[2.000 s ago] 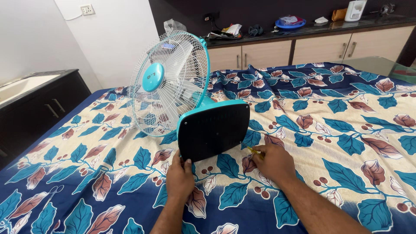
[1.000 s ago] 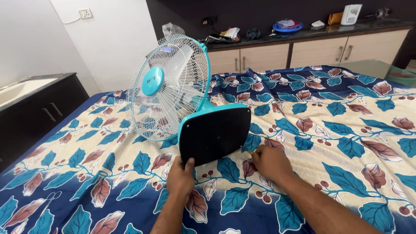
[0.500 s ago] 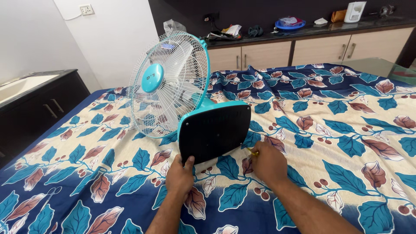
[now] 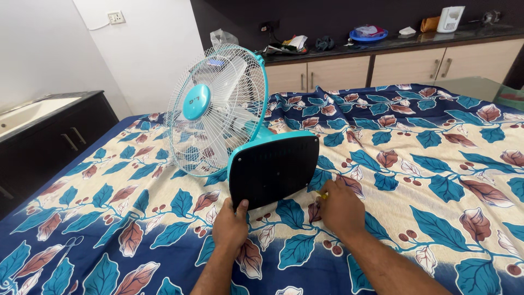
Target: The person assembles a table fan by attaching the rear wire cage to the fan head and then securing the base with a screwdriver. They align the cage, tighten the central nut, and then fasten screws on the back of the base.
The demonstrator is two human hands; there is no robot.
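- The table fan (image 4: 229,120) lies tipped on the bed (image 4: 436,164), its black base underside (image 4: 273,169) facing the camera
- The left hand (image 4: 230,226) grips the base's lower edge, thumb on the black face; fingers curled behind
- The right hand (image 4: 341,207) rests just beside the base; its fingers pinch a small yellow tool (image 4: 323,194)
- Scissors (image 4: 65,248) lie well apart, near the bed's left edge

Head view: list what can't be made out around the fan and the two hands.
- Yellow tool: only a tip shows; the right hand covers the rest, so its kind is unclear.
- Fan base: any screws in the black underside are too small to see.
- Left hand: the thumb lies on the base's lower edge; its fingers are hidden behind it.
- Scissors on the bedsheet: faint against the print, with the handles at the frame's corner.
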